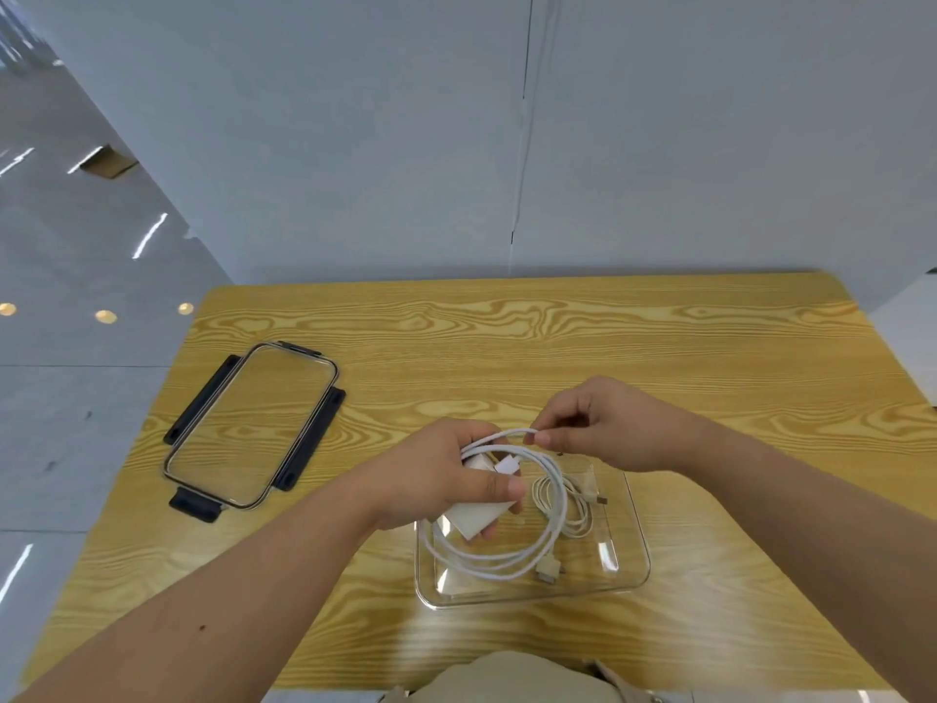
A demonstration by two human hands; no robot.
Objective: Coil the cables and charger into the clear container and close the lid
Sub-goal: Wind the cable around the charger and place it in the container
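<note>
Nearest item: beige cloth (512,677) at the bottom edge, just below the near edge of the table; what it belongs to cannot be told.
Clear container (634,575): open, lidless, on the table near its front edge, right of centre.
Thin cable (573,504): small white coil lying inside the container, toward its far side, with a small plug end pointing right.
Thick cable (527,555): white, in wide loops hanging from both hands over the container; flat white connector at the low end, above the container floor.
Charger (479,517): white block, held above the container's left part.
Left hand (446,479): clenched on the charger and the cable loops, thumb across the top.
Right hand (608,423): thumb and forefinger pinching the top of the thick cable loop, other fingers curled.
Lid (253,423): clear panel with dark latches on all four sides, flat on the table, well apart to the left of the container.
Table (710,347): yellow wood-grain top.
Writing: no brand or label is legible on any item.
</note>
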